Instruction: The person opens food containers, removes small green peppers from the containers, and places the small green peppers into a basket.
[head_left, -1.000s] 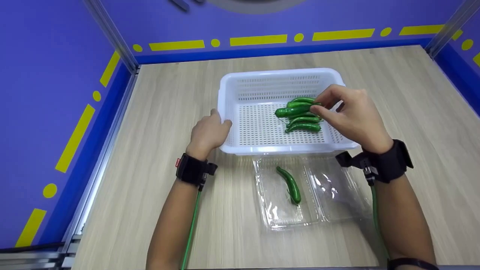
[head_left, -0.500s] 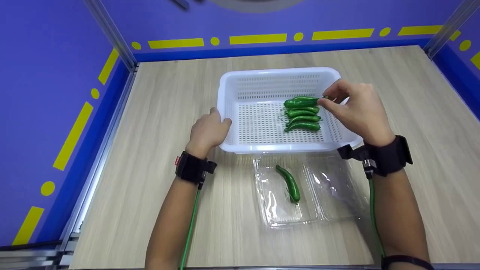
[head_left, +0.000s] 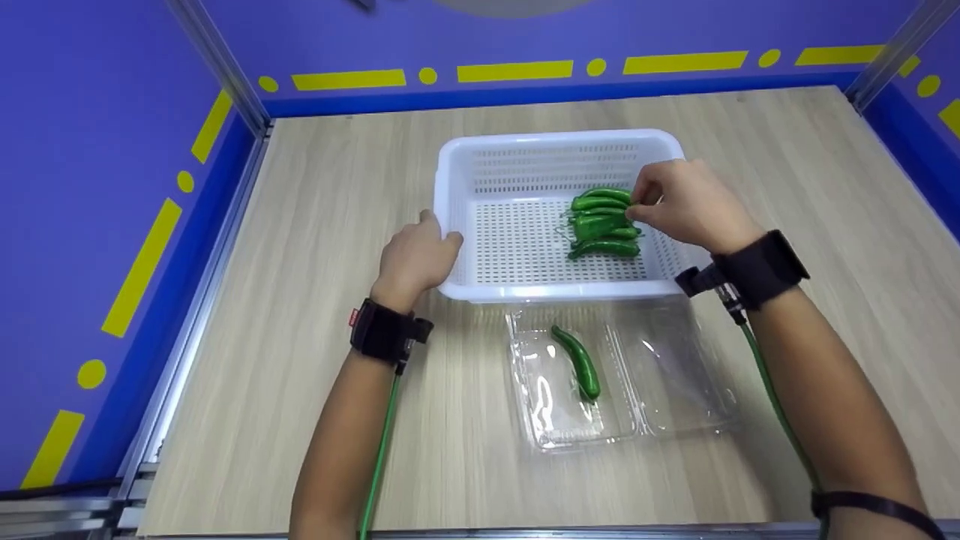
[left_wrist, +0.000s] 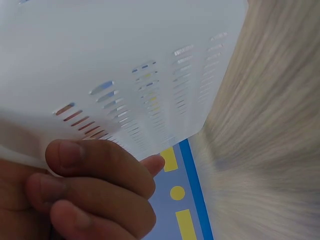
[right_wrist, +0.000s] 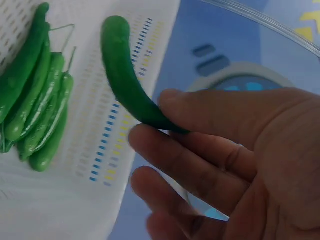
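Note:
My left hand (head_left: pixel 416 255) grips the left rim of a white perforated plastic basket (head_left: pixel 555 291). In the left wrist view, the fingers (left_wrist: pixel 107 165) are curled against the outside of its wall. My right hand (head_left: pixel 694 206) is over the basket's right side, where thumb and fingertips pinch one end of a green chili pepper (right_wrist: pixel 120 65). Its other end hangs free above the basket, apart from the pile in the right wrist view. Several more green peppers (head_left: pixel 606 248) lie side by side on the basket floor, partly covered by the held one in the head view.
Directly in front of the basket lies an open clear plastic clamshell box (head_left: pixel 540 420), with one green pepper (head_left: pixel 577 364) in its left half. Purple-blue panels with yellow marks (head_left: pixel 514 71) enclose the wooden table (head_left: pixel 337 180) at the back and sides.
My right hand has shifted the pinched pepper, first toward the back of the pile, then a little toward the front, and the wrist has turned. The left hand stays on the rim.

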